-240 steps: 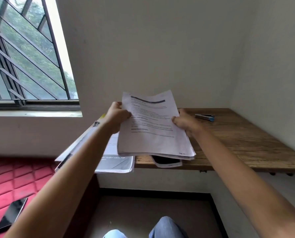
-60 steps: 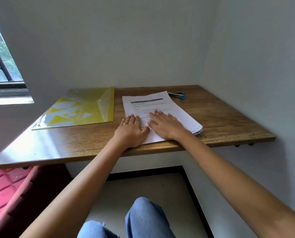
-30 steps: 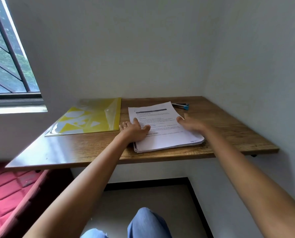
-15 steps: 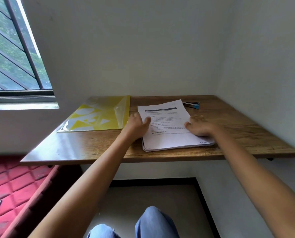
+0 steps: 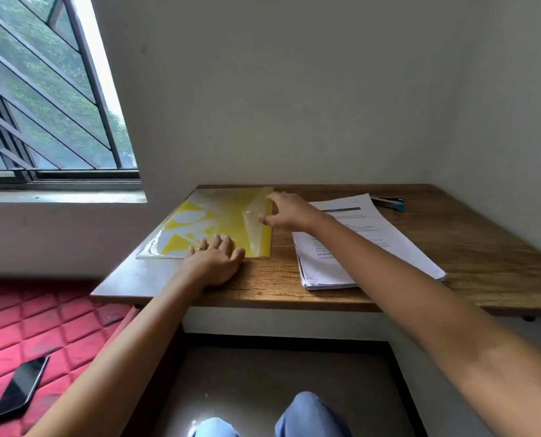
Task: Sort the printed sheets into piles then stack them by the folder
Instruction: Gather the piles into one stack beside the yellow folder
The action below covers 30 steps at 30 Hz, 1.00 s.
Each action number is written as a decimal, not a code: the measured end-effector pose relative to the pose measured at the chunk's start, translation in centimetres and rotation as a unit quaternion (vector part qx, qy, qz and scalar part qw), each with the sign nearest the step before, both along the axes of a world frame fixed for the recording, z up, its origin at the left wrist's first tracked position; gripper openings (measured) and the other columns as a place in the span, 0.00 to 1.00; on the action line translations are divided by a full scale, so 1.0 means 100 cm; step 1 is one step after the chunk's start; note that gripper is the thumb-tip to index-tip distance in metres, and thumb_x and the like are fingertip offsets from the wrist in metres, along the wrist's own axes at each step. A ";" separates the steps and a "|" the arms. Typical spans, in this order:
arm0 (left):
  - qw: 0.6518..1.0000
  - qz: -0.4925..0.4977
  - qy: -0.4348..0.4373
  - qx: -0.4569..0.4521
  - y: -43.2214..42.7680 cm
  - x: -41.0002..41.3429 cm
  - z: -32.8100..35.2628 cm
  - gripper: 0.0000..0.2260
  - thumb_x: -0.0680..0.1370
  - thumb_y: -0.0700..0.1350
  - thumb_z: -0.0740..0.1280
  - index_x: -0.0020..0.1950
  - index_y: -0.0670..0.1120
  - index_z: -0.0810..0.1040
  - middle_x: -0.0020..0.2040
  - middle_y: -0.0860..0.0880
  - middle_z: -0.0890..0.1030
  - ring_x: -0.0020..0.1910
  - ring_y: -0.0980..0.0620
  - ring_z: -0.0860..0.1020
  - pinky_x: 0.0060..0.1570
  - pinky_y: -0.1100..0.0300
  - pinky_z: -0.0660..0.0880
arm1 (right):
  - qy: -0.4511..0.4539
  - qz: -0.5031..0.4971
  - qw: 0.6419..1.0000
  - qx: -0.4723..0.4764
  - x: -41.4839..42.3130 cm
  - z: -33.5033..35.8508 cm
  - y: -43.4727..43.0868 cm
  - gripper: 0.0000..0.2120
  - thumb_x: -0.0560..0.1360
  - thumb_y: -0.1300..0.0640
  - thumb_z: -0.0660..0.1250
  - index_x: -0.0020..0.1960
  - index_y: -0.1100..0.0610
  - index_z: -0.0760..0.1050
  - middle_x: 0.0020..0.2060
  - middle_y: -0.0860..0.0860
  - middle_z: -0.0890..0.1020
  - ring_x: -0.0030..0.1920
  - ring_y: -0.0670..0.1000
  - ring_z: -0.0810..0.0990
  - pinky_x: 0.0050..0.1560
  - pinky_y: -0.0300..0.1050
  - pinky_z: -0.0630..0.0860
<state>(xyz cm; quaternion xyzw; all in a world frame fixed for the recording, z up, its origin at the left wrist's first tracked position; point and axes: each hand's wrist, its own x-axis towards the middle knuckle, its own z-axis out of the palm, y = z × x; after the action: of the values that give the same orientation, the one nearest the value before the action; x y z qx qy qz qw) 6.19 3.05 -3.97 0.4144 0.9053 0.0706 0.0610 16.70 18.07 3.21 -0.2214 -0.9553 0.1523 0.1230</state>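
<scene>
- Now the stack of printed sheets (image 5: pixel 385 234) lies flat on the wooden table (image 5: pixel 471 247). It is to the right of the yellow folder (image 5: pixel 218 222), with a strip of bare wood between them.
- The sheets are not yet sorted. They sit in one pile, and their edges look a bit uneven at the near end.
- The left hand (image 5: pixel 214 261) lies flat with straight fingers. Its fingertips press on the near edge of the folder.
- The right hand (image 5: pixel 289 212) reaches across to the folder's right edge, where the clear flap is. Its fingers are bent a little, but one cannot tell if they pinch the flap or only touch it.
- The right arm passes over the near left part of the stack.
- One sheet is likely very light and floppy. It would bend and droop if held by one corner only.
- The whole pile is likely heavier, and the smooth sheets could slide off each other and fan out.
- A good place to hold the pile is at its two long sides, one hand on each. A single sheet would come up best from a near corner, with a thumb sliding it free.
- The folder looks shiny and bendy, so it may slip on the wood. A flat hand on it would stop that.
- A small blue stapler (image 5: pixel 389 203) lies behind the stack, near the wall.
</scene>
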 end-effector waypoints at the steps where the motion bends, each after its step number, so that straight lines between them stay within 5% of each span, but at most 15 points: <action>1: 1.000 -0.015 0.006 -0.005 -0.008 0.003 -0.002 0.30 0.79 0.63 0.43 0.78 0.49 0.52 0.80 0.47 0.49 0.78 0.41 0.47 0.74 0.43 0.47 | -0.016 0.005 1.000 0.001 -0.010 -0.002 -0.002 0.28 0.78 0.48 0.64 0.73 0.60 0.63 0.69 0.59 0.69 0.69 0.57 0.68 0.62 0.45 0.67; 5: 0.997 -0.061 -0.012 -0.053 -0.037 0.012 0.001 0.38 0.71 0.68 0.37 0.75 0.51 0.58 0.78 0.45 0.55 0.77 0.41 0.51 0.74 0.43 0.51 | -0.069 0.050 0.996 0.009 -0.038 -0.013 -0.005 0.24 0.81 0.58 0.57 0.75 0.57 0.59 0.74 0.57 0.63 0.73 0.55 0.63 0.67 0.41 0.62; 7: 0.995 -0.075 -0.008 -0.069 -0.043 0.019 0.013 0.31 0.75 0.66 0.41 0.69 0.50 0.64 0.71 0.41 0.64 0.73 0.39 0.60 0.71 0.45 0.59 | -0.097 0.072 0.993 0.007 -0.044 -0.016 -0.005 0.23 0.81 0.59 0.55 0.76 0.56 0.58 0.75 0.55 0.60 0.75 0.54 0.58 0.71 0.43 0.57; 9: 0.997 -0.056 0.004 -0.061 -0.040 0.020 0.029 0.25 0.82 0.59 0.47 0.75 0.47 0.59 0.75 0.39 0.59 0.75 0.39 0.56 0.73 0.46 0.56 | -0.113 0.076 0.991 0.000 -0.047 -0.021 -0.004 0.23 0.82 0.57 0.55 0.76 0.56 0.58 0.75 0.55 0.59 0.75 0.55 0.58 0.71 0.45 0.56; 13: 0.996 -0.061 0.067 0.022 -0.011 -0.012 0.039 0.25 0.84 0.54 0.48 0.78 0.44 0.52 0.79 0.44 0.48 0.78 0.45 0.44 0.75 0.47 0.45 | -0.090 0.048 0.995 -0.022 -0.051 -0.035 -0.003 0.24 0.80 0.45 0.58 0.71 0.57 0.64 0.69 0.57 0.70 0.67 0.56 0.70 0.60 0.45 0.67; 16: 0.997 -0.063 0.025 0.041 0.011 -0.041 0.029 0.25 0.84 0.51 0.49 0.79 0.44 0.50 0.80 0.44 0.47 0.78 0.45 0.43 0.74 0.46 0.42 | -0.051 0.030 0.998 -0.025 -0.049 -0.049 -0.005 0.25 0.79 0.43 0.57 0.70 0.58 0.65 0.67 0.57 0.71 0.65 0.56 0.71 0.54 0.43 0.67; 30: 0.996 -0.050 -0.021 0.070 0.024 -0.055 0.001 0.23 0.84 0.50 0.41 0.79 0.49 0.53 0.79 0.49 0.51 0.78 0.53 0.47 0.76 0.52 0.42 | 0.057 -0.107 0.992 0.031 -0.081 -0.061 -0.010 0.22 0.76 0.42 0.63 0.54 0.60 0.77 0.51 0.58 0.80 0.51 0.59 0.79 0.41 0.44 0.70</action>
<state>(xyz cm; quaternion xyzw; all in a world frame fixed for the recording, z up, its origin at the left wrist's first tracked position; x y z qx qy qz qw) 0.72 5.43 -3.84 0.4605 0.8750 0.1389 0.0543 8.56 17.12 -2.87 -0.3097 -0.9219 0.1204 0.1994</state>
